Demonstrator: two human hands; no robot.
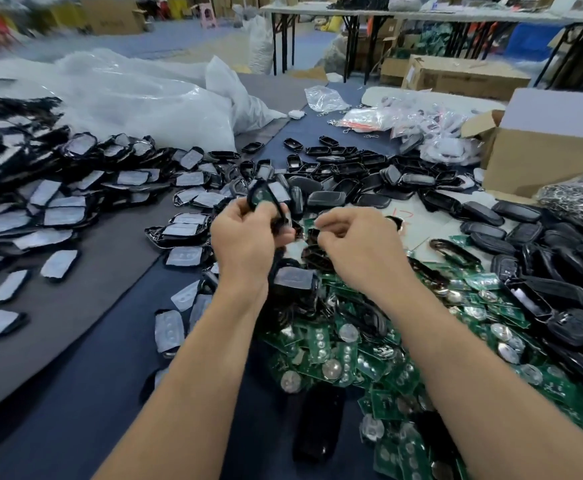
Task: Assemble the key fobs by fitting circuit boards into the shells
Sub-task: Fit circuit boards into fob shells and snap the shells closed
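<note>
My left hand (248, 233) grips a black key fob shell (266, 199) tilted up, with a green circuit board showing inside it. My right hand (356, 237) hovers just to the right with fingers curled; whether it pinches anything is not clear. Below my wrists lies a heap of green circuit boards (369, 358) with round silver battery clips. Empty black shells (335, 168) are strewn across the table beyond my hands.
Shells with grey button pads (58, 209) cover the left side. Black closed fobs (543, 258) pile up at the right, beside a cardboard box (543, 157) and a heap of metal rings (581, 195). Clear plastic bags (127, 98) lie at the back left.
</note>
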